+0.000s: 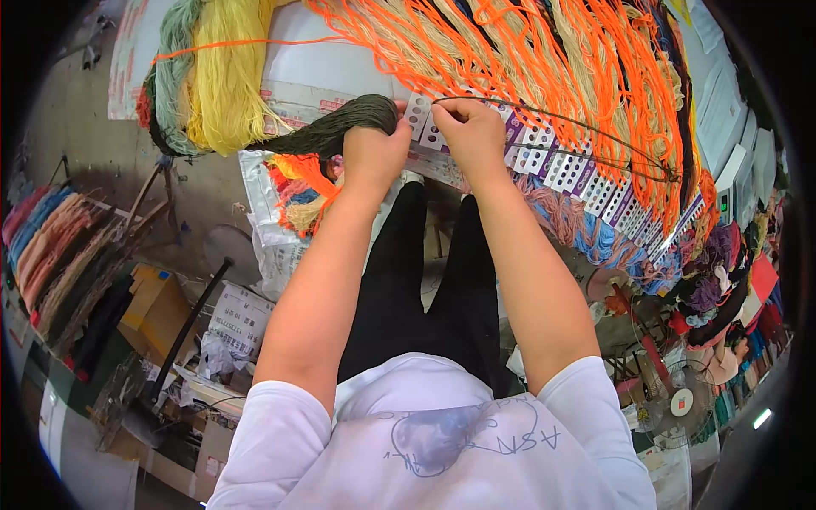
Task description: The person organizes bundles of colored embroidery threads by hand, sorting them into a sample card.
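My left hand (374, 157) is closed around one end of a dark green hank of thread (331, 126), which stretches left along the table edge. Just to the right, my right hand (473, 143) has thumb and forefinger pinched on a dark thread (557, 114). That thread runs rightward over a row of white and purple cards with punched holes (571, 172) and loops back near the far end. Orange and beige threads (527, 68) hang across the cards. Whether the pinched thread joins the hank is hidden between my hands.
Yellow (229, 76) and grey-green hanks (175, 68) lie at the table's left. A bag of coloured thread scraps (297, 195) hangs below the edge. Racks of hanks (64, 255) stand at far left, beside a cardboard box (157, 310). A fan (682, 402) is at lower right.
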The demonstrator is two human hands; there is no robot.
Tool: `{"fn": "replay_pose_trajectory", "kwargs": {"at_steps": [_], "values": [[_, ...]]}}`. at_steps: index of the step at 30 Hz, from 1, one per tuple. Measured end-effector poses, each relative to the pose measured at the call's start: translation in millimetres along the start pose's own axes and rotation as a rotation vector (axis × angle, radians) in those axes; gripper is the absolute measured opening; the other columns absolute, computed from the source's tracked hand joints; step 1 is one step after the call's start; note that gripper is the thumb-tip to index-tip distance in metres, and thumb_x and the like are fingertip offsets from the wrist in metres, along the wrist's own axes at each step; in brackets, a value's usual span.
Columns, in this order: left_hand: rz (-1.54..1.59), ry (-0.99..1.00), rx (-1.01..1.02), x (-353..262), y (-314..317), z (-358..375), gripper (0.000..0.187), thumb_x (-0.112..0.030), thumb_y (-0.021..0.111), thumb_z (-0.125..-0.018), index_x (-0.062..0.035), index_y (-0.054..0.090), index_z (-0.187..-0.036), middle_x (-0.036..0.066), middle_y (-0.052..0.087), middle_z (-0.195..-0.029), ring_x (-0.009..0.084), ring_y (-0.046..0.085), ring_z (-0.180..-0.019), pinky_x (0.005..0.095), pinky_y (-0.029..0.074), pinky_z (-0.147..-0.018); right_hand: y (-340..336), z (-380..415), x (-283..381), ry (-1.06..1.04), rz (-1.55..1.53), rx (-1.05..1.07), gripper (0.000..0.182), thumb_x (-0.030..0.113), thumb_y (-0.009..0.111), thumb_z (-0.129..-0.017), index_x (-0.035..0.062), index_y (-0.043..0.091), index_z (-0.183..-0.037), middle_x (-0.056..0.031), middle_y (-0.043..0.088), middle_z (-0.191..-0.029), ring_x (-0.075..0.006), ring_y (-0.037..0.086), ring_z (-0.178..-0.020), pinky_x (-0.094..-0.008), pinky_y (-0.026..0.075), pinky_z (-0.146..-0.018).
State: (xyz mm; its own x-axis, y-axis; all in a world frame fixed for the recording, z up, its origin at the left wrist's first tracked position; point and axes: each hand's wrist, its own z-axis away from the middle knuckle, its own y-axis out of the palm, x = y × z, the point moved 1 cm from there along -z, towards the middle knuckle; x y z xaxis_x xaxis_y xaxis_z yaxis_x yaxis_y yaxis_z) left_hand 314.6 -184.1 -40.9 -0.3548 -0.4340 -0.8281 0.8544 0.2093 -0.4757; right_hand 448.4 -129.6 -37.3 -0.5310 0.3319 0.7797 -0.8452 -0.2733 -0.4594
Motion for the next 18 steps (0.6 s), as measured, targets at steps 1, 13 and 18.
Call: {"fn": "replay_pose_trajectory", "kwargs": {"at_steps": [1,13,18], "values": [[0.000,-0.004,0.002,-0.6,-3.2,1.7,0.022,-0.006,0.056,-0.081,0.0013,0.065,-0.101,0.006,0.067,-0.090,0.0174,0.062,-0.079,0.0282,0.049,-0.072,1.2,1.3,-1.7,0.004,0.001,0.002,0.016,0.022,0.066,-0.073,0.0071,0.071,-0.079,-0.0064,0.066,-0.072,-0.0194,0.064,-0.066,-0.0301,0.049,-0.063],[0.231,-0.389,0.493,-14.6,-20.8,-33.3,0.016,-0.017,0.060,-0.086,-0.0020,0.063,-0.081,0.001,0.056,-0.057,0.0063,0.043,-0.040,0.0208,0.034,-0.039,8.7,4.4,6.8,0.058,0.082,-0.101,0.012,0.022,0.068,-0.072,0.0100,0.069,-0.075,-0.0031,0.065,-0.075,-0.0209,0.063,-0.065,-0.0324,0.049,-0.061],[0.321,-0.420,0.400,-9.1,-12.2,-40.6,0.013,-0.015,0.066,-0.079,-0.0030,0.066,-0.085,0.000,0.057,-0.062,0.0069,0.046,-0.045,0.0217,0.036,-0.040,12.3,12.3,7.2,-0.283,0.282,-0.202,0.008,0.018,0.066,-0.073,0.0112,0.068,-0.078,-0.0023,0.062,-0.081,-0.0236,0.062,-0.068,-0.0343,0.049,-0.060]]}}
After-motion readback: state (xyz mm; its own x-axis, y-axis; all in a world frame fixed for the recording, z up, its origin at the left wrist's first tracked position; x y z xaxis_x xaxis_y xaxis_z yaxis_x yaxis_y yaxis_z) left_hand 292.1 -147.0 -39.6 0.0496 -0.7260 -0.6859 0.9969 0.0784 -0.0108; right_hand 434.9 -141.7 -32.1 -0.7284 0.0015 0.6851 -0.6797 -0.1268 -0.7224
